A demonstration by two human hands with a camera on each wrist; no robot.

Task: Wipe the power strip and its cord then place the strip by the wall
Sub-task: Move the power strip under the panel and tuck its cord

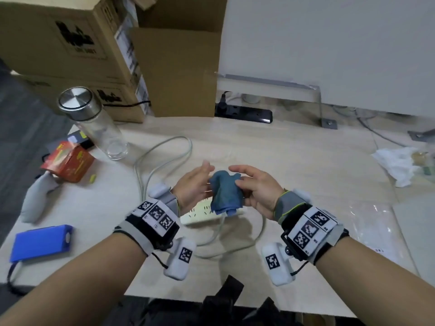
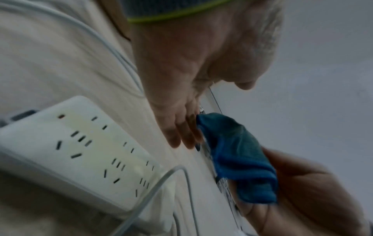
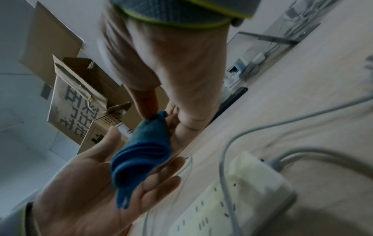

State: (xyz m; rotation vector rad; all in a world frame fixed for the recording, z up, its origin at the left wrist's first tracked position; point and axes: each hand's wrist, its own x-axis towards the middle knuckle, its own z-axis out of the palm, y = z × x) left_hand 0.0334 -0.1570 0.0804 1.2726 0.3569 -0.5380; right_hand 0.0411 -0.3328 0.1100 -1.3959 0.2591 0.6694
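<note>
A white power strip [image 1: 200,214] lies flat on the pale table [image 1: 294,161], its sockets [image 2: 80,151] facing up. Its grey cord [image 1: 162,149] loops out to the back left and curls round beneath my wrists. Just above the strip I hold a crumpled blue cloth [image 1: 226,194] between both hands. My right hand [image 1: 235,176] pinches the cloth's top between thumb and fingers [image 3: 149,110]. My left hand [image 1: 202,175] is flat, palm [image 3: 90,183] turned towards the cloth, with straight fingers [image 2: 181,135] touching it. Neither hand touches the strip.
A glass bottle [image 1: 91,123] with a steel lid stands back left, in front of stacked cardboard boxes [image 1: 70,43]. A black power strip [image 1: 244,112] lies along the white wall [image 1: 329,43]. A red box [image 1: 68,163], a blue box [image 1: 42,242] and crumpled tissue [image 1: 397,163] sit at the sides.
</note>
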